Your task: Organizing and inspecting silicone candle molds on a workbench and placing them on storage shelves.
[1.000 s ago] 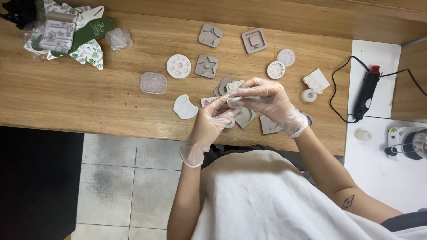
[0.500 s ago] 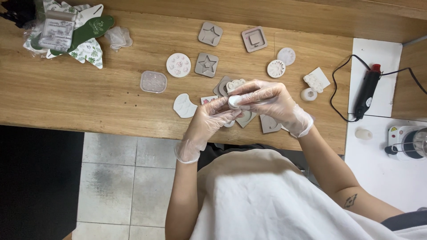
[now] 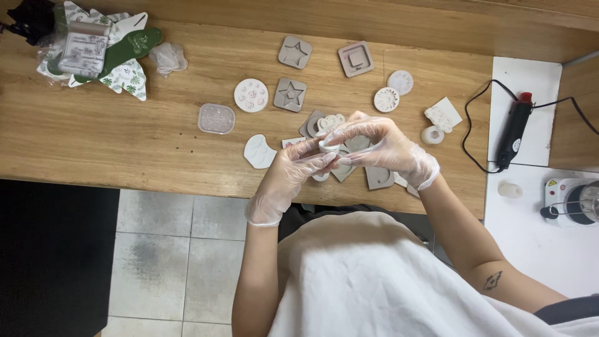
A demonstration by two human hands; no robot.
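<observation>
Meanwhile, at a wooden table [image 3: 125,143], both gloved hands meet over a cluster of grey moulds. Left hand [image 3: 288,175] and right hand [image 3: 380,146] together pinch a small white mould [image 3: 329,145], held just above the tabletop between the fingertips. Directly beneath lie a heart-shaped mould [image 3: 329,122] and a square grey mould [image 3: 379,177]. Farther off sit two star moulds [image 3: 291,95], a round white mould [image 3: 251,95] and a clear lidded tub [image 3: 216,118]. At the far right rests a black glue gun [image 3: 513,129].

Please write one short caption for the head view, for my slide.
Two gloved hands, left hand and right hand, pinch a small white piece above grey moulds.
</observation>
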